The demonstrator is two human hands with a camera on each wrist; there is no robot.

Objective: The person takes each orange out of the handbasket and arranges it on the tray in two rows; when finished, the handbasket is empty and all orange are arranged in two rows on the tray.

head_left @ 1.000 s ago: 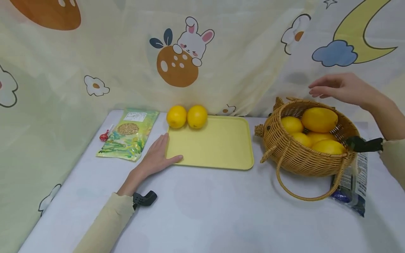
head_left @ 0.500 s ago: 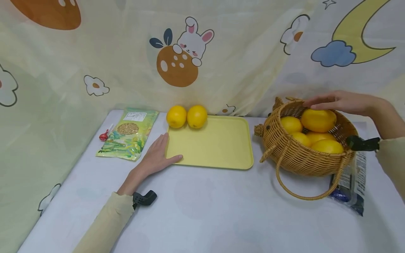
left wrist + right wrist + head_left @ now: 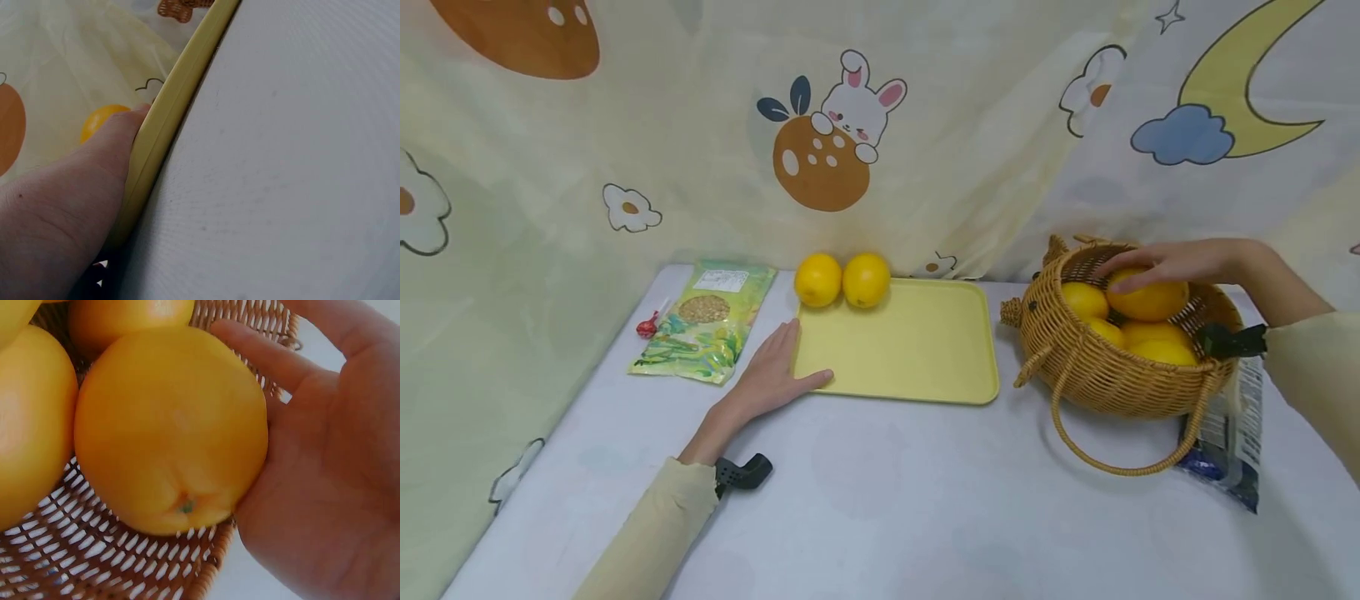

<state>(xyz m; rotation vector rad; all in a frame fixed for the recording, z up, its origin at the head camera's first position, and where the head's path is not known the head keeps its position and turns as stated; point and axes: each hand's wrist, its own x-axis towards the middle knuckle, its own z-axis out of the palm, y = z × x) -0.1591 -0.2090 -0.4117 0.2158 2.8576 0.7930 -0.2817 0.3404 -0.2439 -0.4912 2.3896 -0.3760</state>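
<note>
My left hand (image 3: 766, 377) rests at the left edge of a yellow tray (image 3: 917, 350), fingers straight and thumb lying over its near corner. Two oranges (image 3: 817, 280) sit side by side at the tray's back left. On the right, a woven pig-shaped basket (image 3: 1112, 385) holds several oranges. My right hand (image 3: 1193, 260) reaches in over its back rim, its fingers stretched over the uppermost orange (image 3: 1159, 302). In the right wrist view the palm lies against the side of that orange (image 3: 169, 425). The tips of some fingers are hidden behind it.
A green bag of grain (image 3: 703, 321) lies left of the tray, with a red lollipop (image 3: 647, 326) beside it. A dark plastic packet (image 3: 1228, 450) lies partly under the basket, whose handle (image 3: 1123, 472) hangs toward the front. A printed cloth (image 3: 985, 133) hangs behind.
My right hand has come down from above the basket into it, onto the top orange, which now sits slightly further left. The left hand has stayed at the tray.
</note>
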